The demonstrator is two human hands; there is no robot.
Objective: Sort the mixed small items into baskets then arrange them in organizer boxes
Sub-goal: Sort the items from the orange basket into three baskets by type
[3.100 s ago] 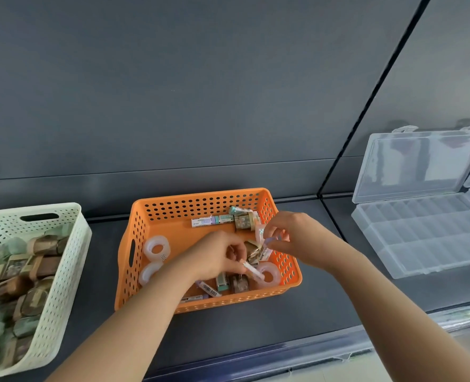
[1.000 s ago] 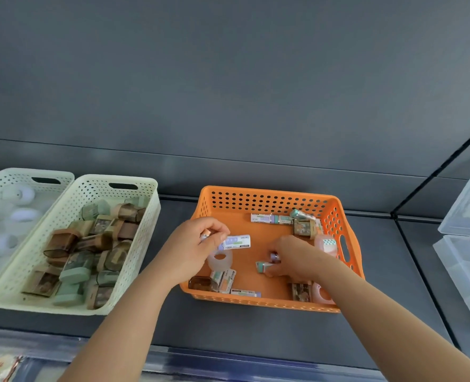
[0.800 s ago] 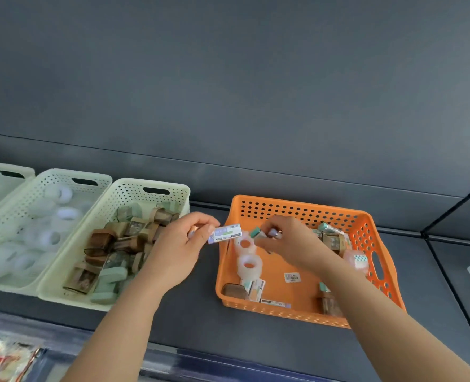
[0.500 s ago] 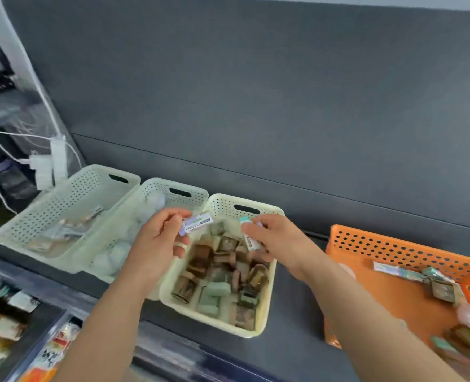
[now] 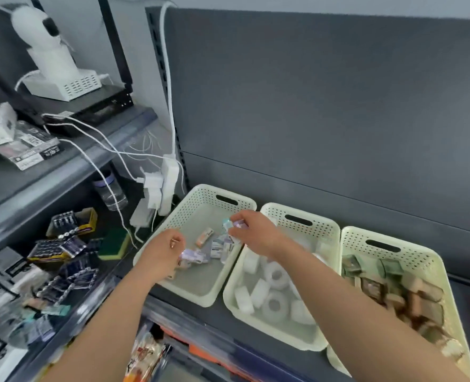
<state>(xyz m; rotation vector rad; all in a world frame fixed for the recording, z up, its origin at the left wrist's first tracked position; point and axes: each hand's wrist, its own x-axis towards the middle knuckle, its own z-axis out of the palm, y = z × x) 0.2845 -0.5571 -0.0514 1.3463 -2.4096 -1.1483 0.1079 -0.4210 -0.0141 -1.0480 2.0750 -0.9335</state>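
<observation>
Sorting looks well under way from our head view, though nothing has reached an organizer box, and no such box shows here. On the dark grey metal shelf (image 5: pixel 217 315) three baskets stand side by side, all of pale cream plastic with perforated walls and slot handles.

The left cream basket (image 5: pixel 200 285) holds a loose heap of small flat labelled packets (image 5: pixel 220 245), glossy and rectangular. The middle cream basket (image 5: pixel 319 230) holds white translucent tape rolls (image 5: pixel 276 274), round with open cores. The right cream basket (image 5: pixel 415 256) is crowded with brown and green blocky wrapped pieces (image 5: pixel 421 296), too blurred for us to name.

Our right hand (image 5: pixel 255 234) hovers over the far half of the left basket, its fingers (image 5: pixel 239 230) pinching a small teal-and-purple packet (image 5: pixel 232 224) just above the heap. Our left hand (image 5: pixel 162 252) sits low over the near side of the same basket, fingers curled toward a pale purple packet (image 5: pixel 193 256). We cannot tell whether they grip it or only touch it.

We judge that these packets belong in this basket, and that the whole boxing stage is left to do.
</observation>
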